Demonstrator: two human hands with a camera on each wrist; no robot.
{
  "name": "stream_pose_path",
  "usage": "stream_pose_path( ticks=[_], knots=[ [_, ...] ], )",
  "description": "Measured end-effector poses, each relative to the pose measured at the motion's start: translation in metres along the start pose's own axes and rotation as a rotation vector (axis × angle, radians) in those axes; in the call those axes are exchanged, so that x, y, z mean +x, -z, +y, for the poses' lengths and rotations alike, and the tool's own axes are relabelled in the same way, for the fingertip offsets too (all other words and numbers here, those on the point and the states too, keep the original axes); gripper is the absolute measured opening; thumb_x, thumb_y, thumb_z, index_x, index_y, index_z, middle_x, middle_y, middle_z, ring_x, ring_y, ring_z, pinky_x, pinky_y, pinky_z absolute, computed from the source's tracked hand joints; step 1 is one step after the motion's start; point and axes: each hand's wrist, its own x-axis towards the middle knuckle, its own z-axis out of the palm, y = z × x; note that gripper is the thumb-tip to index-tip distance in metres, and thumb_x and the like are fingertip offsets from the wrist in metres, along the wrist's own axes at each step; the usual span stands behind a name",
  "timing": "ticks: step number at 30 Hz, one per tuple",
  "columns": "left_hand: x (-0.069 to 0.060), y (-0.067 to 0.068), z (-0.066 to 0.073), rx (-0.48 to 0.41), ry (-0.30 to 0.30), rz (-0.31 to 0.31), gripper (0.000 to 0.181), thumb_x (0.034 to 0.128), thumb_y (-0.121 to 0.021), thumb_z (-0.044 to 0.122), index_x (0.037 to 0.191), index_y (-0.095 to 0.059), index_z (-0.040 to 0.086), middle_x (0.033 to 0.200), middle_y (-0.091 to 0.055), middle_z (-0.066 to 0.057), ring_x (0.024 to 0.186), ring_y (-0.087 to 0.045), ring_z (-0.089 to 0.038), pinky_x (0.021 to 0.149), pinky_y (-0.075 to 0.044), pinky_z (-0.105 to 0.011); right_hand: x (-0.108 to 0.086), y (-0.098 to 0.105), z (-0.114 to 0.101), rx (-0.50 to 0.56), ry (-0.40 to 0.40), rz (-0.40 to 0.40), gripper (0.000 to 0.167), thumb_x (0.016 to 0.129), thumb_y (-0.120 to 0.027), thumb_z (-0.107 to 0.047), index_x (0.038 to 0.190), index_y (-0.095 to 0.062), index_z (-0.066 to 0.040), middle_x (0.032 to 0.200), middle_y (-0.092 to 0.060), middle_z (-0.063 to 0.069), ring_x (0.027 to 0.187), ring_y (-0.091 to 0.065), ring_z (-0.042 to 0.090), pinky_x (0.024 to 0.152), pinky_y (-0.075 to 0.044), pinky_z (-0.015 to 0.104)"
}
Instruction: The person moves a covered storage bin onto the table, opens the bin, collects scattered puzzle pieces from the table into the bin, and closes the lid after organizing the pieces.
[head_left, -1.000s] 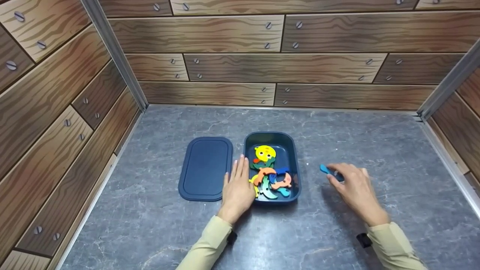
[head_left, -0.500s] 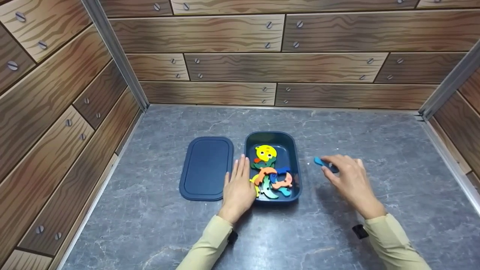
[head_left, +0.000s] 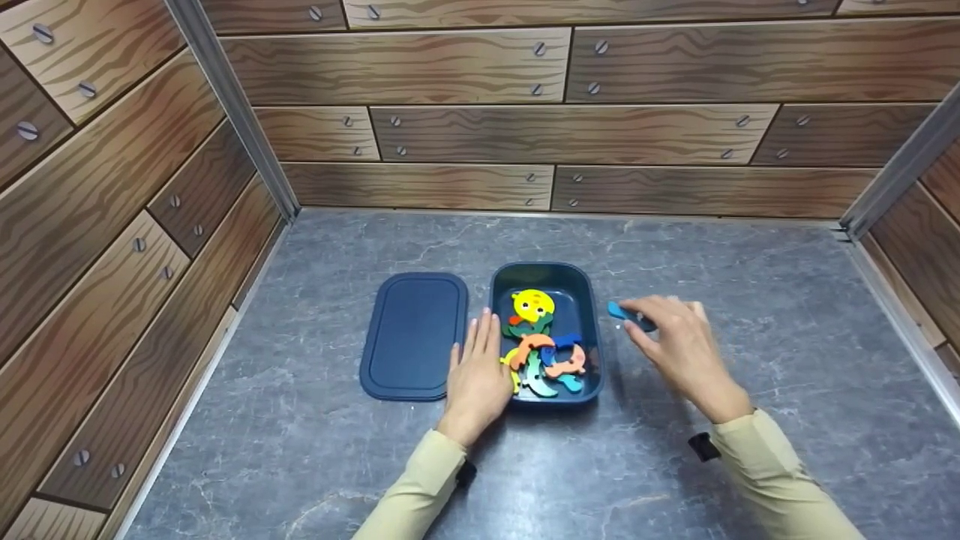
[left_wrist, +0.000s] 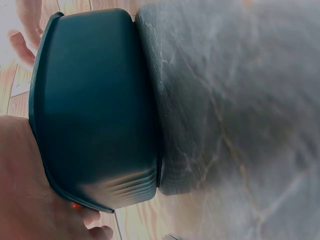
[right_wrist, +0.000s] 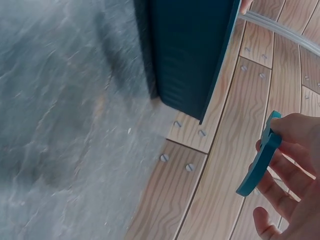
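Note:
A dark blue box point(head_left: 579, 279) stands open on the table with several colourful animal-shaped pieces inside, among them a yellow round-faced piece point(head_left: 534, 305) and an orange curved piece point(head_left: 535, 346). Against the box's left wall rests my left hand point(head_left: 480, 386), its fingers straight. My right hand point(head_left: 679, 349) is just right of the box, pinching a blue curved toy piece point(head_left: 617, 310) between thumb and fingers. In the right wrist view that blue piece point(right_wrist: 260, 162) is held clear of the table; its far end is partly covered by the fingers.
A dark blue lid point(head_left: 414, 336) lies flat on the grey marbled table point(head_left: 322, 450), left of the box. Wood-patterned panels point(head_left: 465, 135) enclose the table at the back and both sides.
My right hand has moved left and slightly away from me, bringing the blue toy piece closer to the box. The left hand stays against the box.

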Motion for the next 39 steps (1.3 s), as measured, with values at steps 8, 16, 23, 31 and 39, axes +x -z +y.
stream_pose_path(
  ticks=[8,16,23,31,39],
  knots=[
    [0.001,-0.002,-0.002,0.000,0.003,-0.003,0.067,0.1001,-0.049,0.021,0.159,-0.018,0.013,0.165,-0.006,0.001,0.150,-0.009,-0.022,0.117,-0.016,-0.054,0.012,-0.007,-0.012,-0.026,0.065,-0.015,0.029,0.085,-0.078,-0.014,0.114,-0.073,-0.012,0.103,-0.071,0.003,0.084,-0.059,0.021,0.072,-0.032,0.037],
    [0.000,0.000,-0.001,-0.002,0.000,-0.002,0.067,0.1007,-0.048,0.022,0.159,-0.016,0.013,0.165,-0.005,0.002,0.150,-0.008,-0.022,0.117,-0.015,-0.054,0.024,-0.016,-0.024,-0.008,0.105,-0.032,0.030,0.087,-0.077,-0.016,0.116,-0.073,-0.012,0.106,-0.071,0.004,0.093,-0.062,0.025,0.076,-0.036,0.040],
    [0.001,0.001,0.000,-0.006,0.001,-0.002,0.068,0.1005,-0.050,0.022,0.159,-0.016,0.013,0.165,-0.005,0.002,0.150,-0.009,-0.023,0.117,-0.015,-0.054,0.032,-0.027,-0.034,0.001,0.145,-0.045,0.030,0.087,-0.076,-0.016,0.116,-0.072,-0.013,0.106,-0.071,0.001,0.096,-0.062,0.022,0.079,-0.039,0.042],
    [0.002,0.000,0.000,0.004,0.002,-0.006,0.068,0.1003,-0.051,0.024,0.159,-0.017,0.013,0.165,-0.005,0.001,0.150,-0.009,-0.023,0.117,-0.015,-0.054,0.038,-0.043,-0.047,0.003,0.186,-0.078,0.027,0.088,-0.076,-0.018,0.114,-0.073,-0.014,0.107,-0.071,-0.002,0.095,-0.061,0.020,0.077,-0.038,0.040],
    [0.000,0.001,0.000,-0.001,-0.016,0.010,0.065,0.1013,-0.049,0.025,0.158,-0.020,0.011,0.165,-0.008,0.000,0.149,-0.011,-0.024,0.116,-0.017,-0.055,0.039,-0.058,-0.052,0.002,0.189,-0.108,0.025,0.088,-0.076,-0.016,0.112,-0.073,-0.014,0.105,-0.071,-0.002,0.092,-0.059,0.019,0.078,-0.039,0.041]
  ],
)
